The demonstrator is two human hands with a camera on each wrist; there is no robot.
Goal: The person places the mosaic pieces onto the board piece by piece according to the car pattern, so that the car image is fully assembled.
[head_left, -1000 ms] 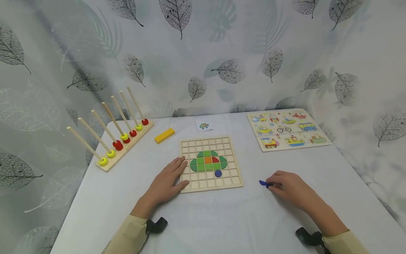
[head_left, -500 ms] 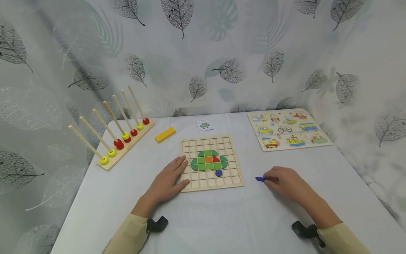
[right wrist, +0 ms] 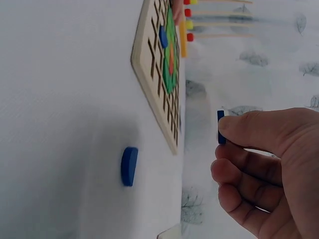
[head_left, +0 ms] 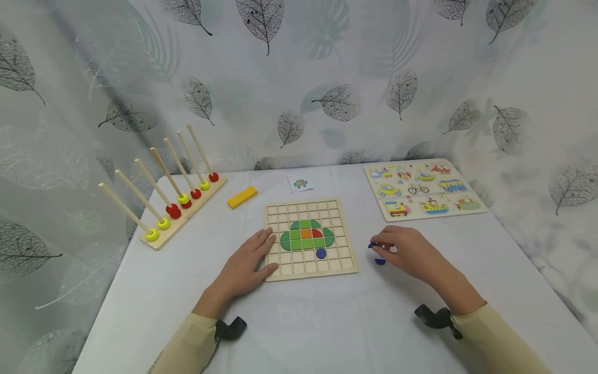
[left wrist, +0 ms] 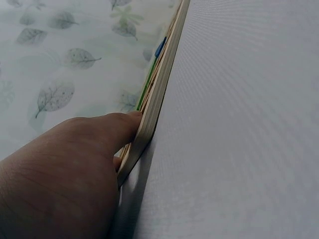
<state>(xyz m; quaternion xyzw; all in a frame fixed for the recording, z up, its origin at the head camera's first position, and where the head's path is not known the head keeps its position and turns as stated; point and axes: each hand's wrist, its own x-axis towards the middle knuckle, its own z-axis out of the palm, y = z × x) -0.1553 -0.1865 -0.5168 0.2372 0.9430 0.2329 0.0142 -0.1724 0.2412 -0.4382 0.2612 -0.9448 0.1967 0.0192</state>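
The square wooden grid board (head_left: 279, 269) lies mid-table with green, orange and red pieces in its squares. A blue disc (head_left: 321, 253) sits below them, in the lower half of the grid. My left hand (head_left: 247, 262) rests at the board's left edge, its thumb (left wrist: 128, 122) against the rim. To the right of the board, my right hand (head_left: 411, 254) pinches a small flat blue piece (right wrist: 221, 134) between thumb and fingers, raised over the table. Beneath that hand, a blue half-disc (right wrist: 129, 166) lies on the white cloth.
Behind the board is a small picture card (head_left: 300, 183), with a yellow block (head_left: 242, 197) to its left. A wooden peg stand (head_left: 184, 223) with red and yellow beads stands at the left. At the back right lies a vehicle picture puzzle (head_left: 425, 189).
My right hand has come left and farther back, then lifted with one blue piece. A blue half-disc now lies separately on the cloth below it. The left hand has stayed put.
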